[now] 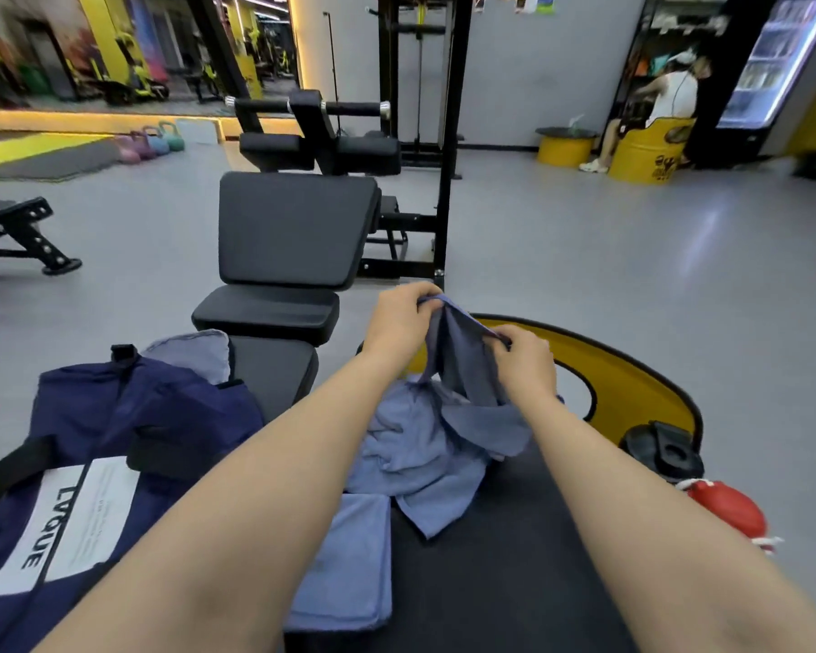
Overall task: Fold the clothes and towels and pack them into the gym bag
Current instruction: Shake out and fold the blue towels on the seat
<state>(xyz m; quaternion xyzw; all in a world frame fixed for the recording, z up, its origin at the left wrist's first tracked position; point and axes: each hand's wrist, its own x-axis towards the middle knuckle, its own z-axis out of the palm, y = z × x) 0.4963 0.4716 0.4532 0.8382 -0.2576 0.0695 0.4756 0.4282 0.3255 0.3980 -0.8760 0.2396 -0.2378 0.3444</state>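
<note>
The blue cloth (425, 440) lies crumpled on the black table (514, 582), with its upper part lifted between both hands. The left hand (399, 322) pinches the raised edge at its top, fingers curled over the fabric, and the right hand (528, 362) grips the same edge a little lower and to the right, thumb and fingers closed on it. The rest of the cloth hangs down from the hands and spreads in loose folds over the table. Just below it, near the left forearm, a folded blue towel (349, 567) lies flat on the table. The navy gym bag (114, 445) sits to the left, beside the towel, its white label facing up and a grey cloth (192, 353) showing at its far end. At the right edge of the table stand a black bottle lid (665, 452) and a red boxing glove (731, 511), close together. A yellow round surface (632, 384) lies behind the hands.
</note>
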